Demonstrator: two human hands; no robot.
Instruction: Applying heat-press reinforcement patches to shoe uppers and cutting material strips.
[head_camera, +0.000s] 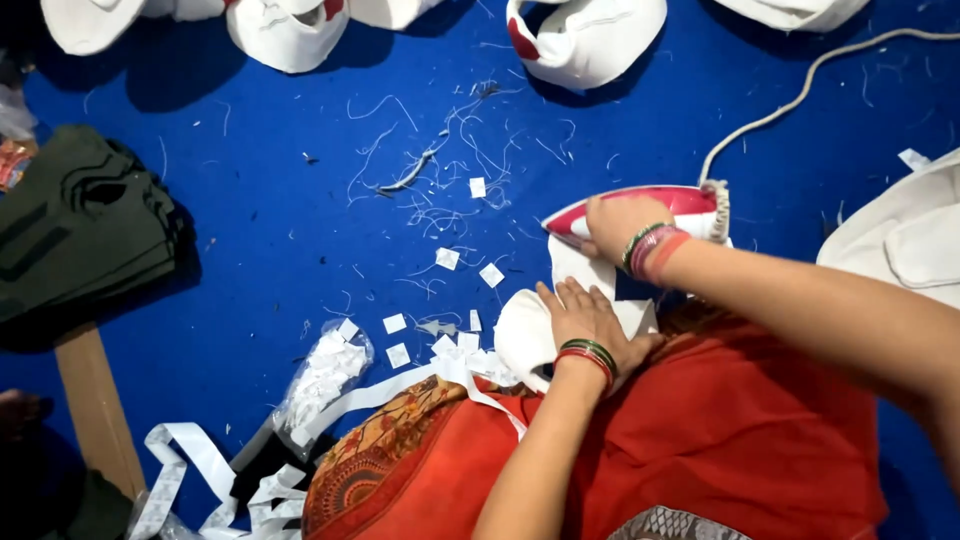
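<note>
My right hand (612, 222) grips the handle of a red and white clothes iron (690, 203) that rests on a white fabric piece (575, 270). My left hand (585, 318) lies flat with fingers spread, pressing down a folded white cloth piece (520, 340) just in front of the iron. Both wrists wear coloured bangles. The work lies on a blue cloth surface (300, 230), close to my lap covered in red-orange fabric (730, 430).
The iron's white cord (800, 90) runs to the upper right. Small white label squares (447, 258) and loose threads (440, 150) litter the blue surface. White label tape (190, 460) and a plastic bag of labels (325, 375) lie lower left. Dark green garments (80, 220) are stacked left; white cloth pieces (585, 40) line the top.
</note>
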